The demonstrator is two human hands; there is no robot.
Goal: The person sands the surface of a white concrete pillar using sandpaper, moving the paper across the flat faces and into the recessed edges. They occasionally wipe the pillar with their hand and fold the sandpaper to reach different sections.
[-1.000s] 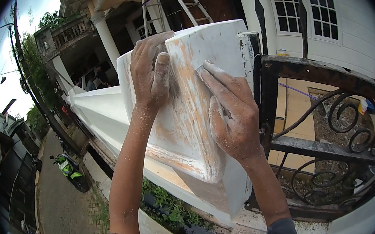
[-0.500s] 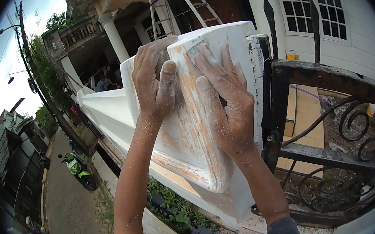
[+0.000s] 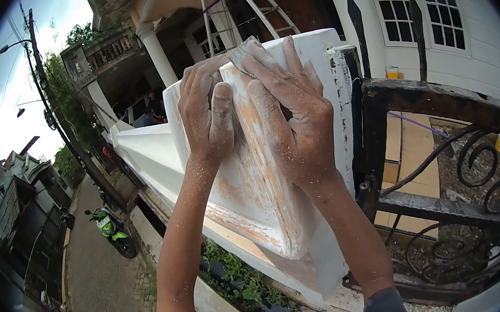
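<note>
Dust coats both of my hands. My left hand (image 3: 206,109) grips the left upper edge of a white, partly worn pillar (image 3: 265,188), fingers curled over it and thumb upright against its face. Beside it, my right hand (image 3: 294,109) presses a thin grey sheet (image 3: 246,51) onto the pillar's top corner, thumb pointing up along the ridge. Most of the sheet is hidden under the fingers. Orange-brown patches show through the white surface between and below the hands.
A black iron gate (image 3: 450,107) with spikes and scrolls stands at the right. Behind are a ladder (image 3: 260,5) and a house. A green motorbike (image 3: 111,230) is parked on the lane at lower left. A person (image 3: 154,109) is in the background.
My right hand has slid up and left across the pillar with the grey sheet, closer to my left hand. My left hand keeps its place on the edge.
</note>
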